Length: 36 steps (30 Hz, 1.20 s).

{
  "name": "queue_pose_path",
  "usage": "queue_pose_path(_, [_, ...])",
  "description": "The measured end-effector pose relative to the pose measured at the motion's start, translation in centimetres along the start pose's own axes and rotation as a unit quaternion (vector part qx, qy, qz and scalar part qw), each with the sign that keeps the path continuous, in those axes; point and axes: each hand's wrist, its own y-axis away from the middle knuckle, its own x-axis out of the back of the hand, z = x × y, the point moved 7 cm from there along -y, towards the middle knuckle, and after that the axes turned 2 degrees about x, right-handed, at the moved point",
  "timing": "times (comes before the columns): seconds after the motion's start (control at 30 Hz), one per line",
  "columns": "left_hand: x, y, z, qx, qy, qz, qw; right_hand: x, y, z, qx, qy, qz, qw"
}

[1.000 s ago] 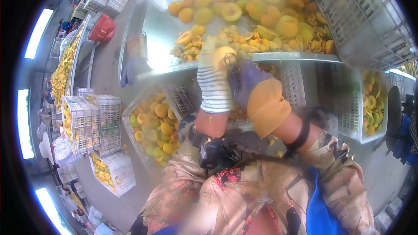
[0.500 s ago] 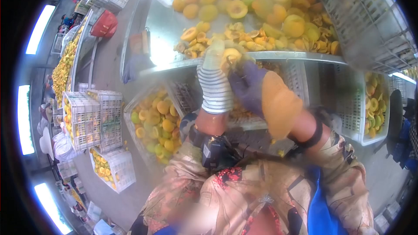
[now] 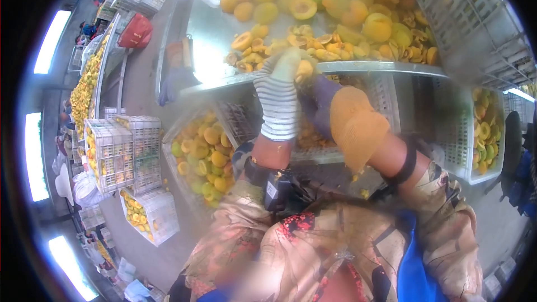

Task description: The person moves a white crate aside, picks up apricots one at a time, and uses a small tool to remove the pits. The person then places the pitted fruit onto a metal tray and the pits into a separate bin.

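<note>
My left hand (image 3: 278,92), in a white glove with a dark-striped cuff, is closed around a cut yellow peach (image 3: 304,70) at the front edge of the metal table. Against the fruit's lower right side is my right hand (image 3: 320,103), in a purple glove with an orange cuff. Its fingers are curled and blurred, and whatever they hold is hidden. Just beyond my hands lie small cut peach pieces (image 3: 330,50). Behind these is a pile of whole and halved peaches (image 3: 377,27).
Below the table's metal rim (image 3: 380,67) stand a crate of peaches (image 3: 201,156) at left and a white crate (image 3: 453,134) at right. A large white crate (image 3: 475,33) leans over the table's right side. Stacked crates (image 3: 126,151) and a red bag (image 3: 135,31) are farther left.
The cut peach has turned in my left hand, its ring-like opening now out of sight. My right hand has shifted slightly down and its wrist has rotated a little.
</note>
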Motion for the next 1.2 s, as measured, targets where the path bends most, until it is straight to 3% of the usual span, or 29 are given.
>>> queue_pose_path(0.17, [0.4,0.2,-0.7,0.112,0.105,0.008,0.988,-2.1,-0.8,0.2,0.076,-0.151,0.072,0.983])
queue_pose_path(0.3, [0.7,0.1,-0.1,0.071,0.082,-0.023,0.994,-1.6,0.2,-0.9,0.047,-0.137,0.080,0.986])
queue_pose_path(0.37, [-0.2,0.0,1.7,-0.003,0.062,-0.109,0.992,-1.5,0.4,-0.9,0.015,-0.250,-0.002,0.968])
queue_pose_path(0.5, [-0.3,0.0,1.6,0.005,0.078,-0.100,0.992,0.7,1.0,-1.6,0.044,-0.202,0.013,0.978])
queue_pose_path(0.57, [-0.8,0.0,1.8,0.020,0.137,-0.123,0.983,1.1,2.3,-1.8,-0.029,-0.339,-0.124,0.932])
queue_pose_path(0.7, [-1.0,-0.4,0.9,0.027,0.114,-0.131,0.984,1.1,1.8,-1.6,0.027,-0.323,-0.059,0.944])
queue_pose_path(0.77, [-1.5,-0.1,1.3,0.020,0.154,-0.156,0.975,0.3,2.3,-1.4,-0.068,-0.398,-0.145,0.903])
queue_pose_path(0.8, [-1.6,-0.3,1.1,0.021,0.155,-0.156,0.975,-0.5,2.1,-1.1,-0.069,-0.398,-0.144,0.903])
queue_pose_path(0.83, [-1.5,-0.7,0.8,0.010,0.098,-0.146,0.984,-0.3,1.3,-0.7,-0.017,-0.217,-0.044,0.975])
queue_pose_path(0.87, [-1.3,-0.8,0.6,0.000,0.039,-0.134,0.990,0.4,1.1,-1.1,0.036,-0.028,0.057,0.997])
queue_pose_path(1.0, [-0.6,-1.3,-0.9,0.020,0.078,-0.119,0.990,0.8,1.0,-1.0,0.008,-0.109,-0.026,0.994])
queue_pose_path(1.07, [-0.6,-1.2,-0.3,0.032,0.087,-0.156,0.983,1.1,2.0,-1.7,-0.020,-0.331,-0.144,0.932])
queue_pose_path(1.2, [-1.1,-0.6,0.9,-0.004,0.063,-0.189,0.980,1.1,1.6,-2.0,0.074,-0.218,-0.103,0.968])
